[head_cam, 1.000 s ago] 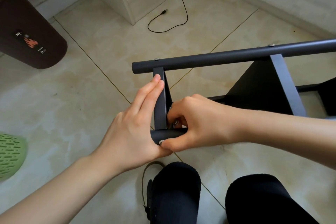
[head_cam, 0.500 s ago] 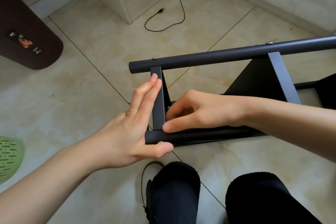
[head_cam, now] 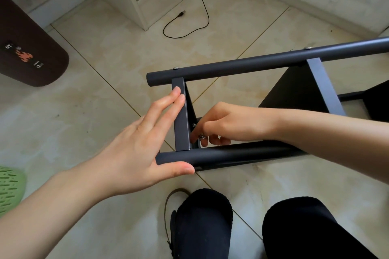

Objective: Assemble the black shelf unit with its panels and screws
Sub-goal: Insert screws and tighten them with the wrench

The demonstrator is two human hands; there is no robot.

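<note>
Since before, our right hand (head_cam: 229, 126) dips inside the panel (head_cam: 181, 120), pinching a nut (head_cam: 202, 136) that may drop if our flat, open left hand (head_cam: 134, 151) slips.

shelf unit (head_cam: 273, 65): cut off at right edge | right hand (head_cam: 229, 126) fingertips: partly hidden behind near tube | green item (head_cam: 8, 189): cut off left

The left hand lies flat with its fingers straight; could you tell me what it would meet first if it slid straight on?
The left hand points up along the flat black end panel; it would probably first meet the far black round metal tube.
</note>
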